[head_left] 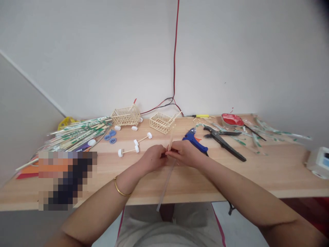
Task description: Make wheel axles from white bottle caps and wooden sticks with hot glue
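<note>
Both hands meet above the middle of the table, fingertips pinched together. Pale thin wooden sticks (171, 137) rise from between the fingers, with my right hand (186, 153) closed on them. My left hand (153, 157) is also closed, right against the right one; what its fingertips grip is hidden. From beneath the hands a long translucent strip (166, 185) slants down past the table's front edge; whether it is a glue stick or a plastic sleeve I cannot tell. A blue glue gun (196, 142) lies just beyond my right hand.
Two stick-built carts, one wheeled (125, 116) and one without visible wheels (161, 122), stand at the back. White-wheeled axles (129, 150), blue wheels (112, 140) and wrapped sticks (84, 132) lie left. Right are black cutters (226, 144), a red-paint container (232, 119) and wrappers (255, 142).
</note>
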### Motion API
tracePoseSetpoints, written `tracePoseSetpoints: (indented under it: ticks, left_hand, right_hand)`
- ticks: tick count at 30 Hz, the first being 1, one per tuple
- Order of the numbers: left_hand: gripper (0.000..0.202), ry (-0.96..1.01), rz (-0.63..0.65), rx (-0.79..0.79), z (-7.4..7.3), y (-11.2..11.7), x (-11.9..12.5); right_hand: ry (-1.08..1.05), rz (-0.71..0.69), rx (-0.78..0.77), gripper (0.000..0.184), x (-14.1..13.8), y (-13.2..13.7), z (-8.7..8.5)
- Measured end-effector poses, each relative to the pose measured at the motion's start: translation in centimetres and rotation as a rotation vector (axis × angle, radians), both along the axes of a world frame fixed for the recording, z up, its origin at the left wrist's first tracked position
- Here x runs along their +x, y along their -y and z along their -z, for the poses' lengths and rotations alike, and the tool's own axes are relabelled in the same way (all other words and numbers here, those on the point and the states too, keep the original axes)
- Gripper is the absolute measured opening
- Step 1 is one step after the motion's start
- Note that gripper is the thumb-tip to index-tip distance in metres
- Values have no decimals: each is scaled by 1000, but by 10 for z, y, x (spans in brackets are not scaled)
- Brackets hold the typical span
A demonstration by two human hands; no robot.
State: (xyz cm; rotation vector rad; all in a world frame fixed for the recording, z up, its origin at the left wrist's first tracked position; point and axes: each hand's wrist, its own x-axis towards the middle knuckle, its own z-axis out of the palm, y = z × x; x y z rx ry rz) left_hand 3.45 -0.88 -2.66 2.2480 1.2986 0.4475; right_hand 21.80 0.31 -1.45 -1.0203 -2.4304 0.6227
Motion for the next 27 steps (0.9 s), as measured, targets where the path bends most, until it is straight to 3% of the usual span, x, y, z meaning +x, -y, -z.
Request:
tracePoseSetpoints:
  ticks: [11,15,20,27]
  left_hand:
    - [13,57,-22,17,3,0,1]
    - [12,170,-75,19,2,0,-1]
    - [21,236,-18,26,-2,-2,-3]
    - [18,157,-42,13,-1,0,0]
  right_hand:
    - [-26,3,23,21,-1,-2,3]
    - [-123,31,54,24,2,-3,-3]
    - [-134,50,86,25,6,-5,-10]
    - [-2,-4,94,21,3,-10,4]
